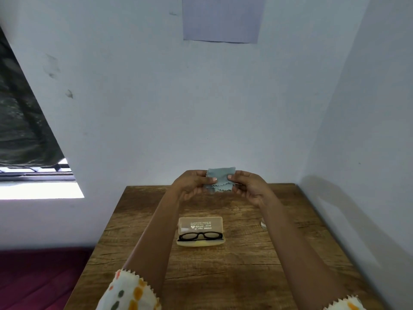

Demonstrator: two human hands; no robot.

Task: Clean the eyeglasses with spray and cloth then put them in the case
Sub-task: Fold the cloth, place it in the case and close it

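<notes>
Black-framed eyeglasses (pixel 200 236) lie folded inside an open, pale yellow translucent case (pixel 200 225) at the middle of the wooden table (pixel 245 265). Its lid stands tilted back. Above the table's far edge I hold a grey-blue cleaning cloth (pixel 220 179) with zigzag edges, folded over. My left hand (pixel 192 184) pinches its left side and my right hand (pixel 245 186) pinches its right side. A small clear object (pixel 263 225), possibly the spray bottle, shows just behind my right forearm, mostly hidden.
The table stands in a corner, with white walls behind and to the right. A paper sheet (pixel 222 19) hangs on the back wall. A window with a dark curtain (pixel 20 121) is at the left, and a maroon surface (pixel 38 278) lies below it.
</notes>
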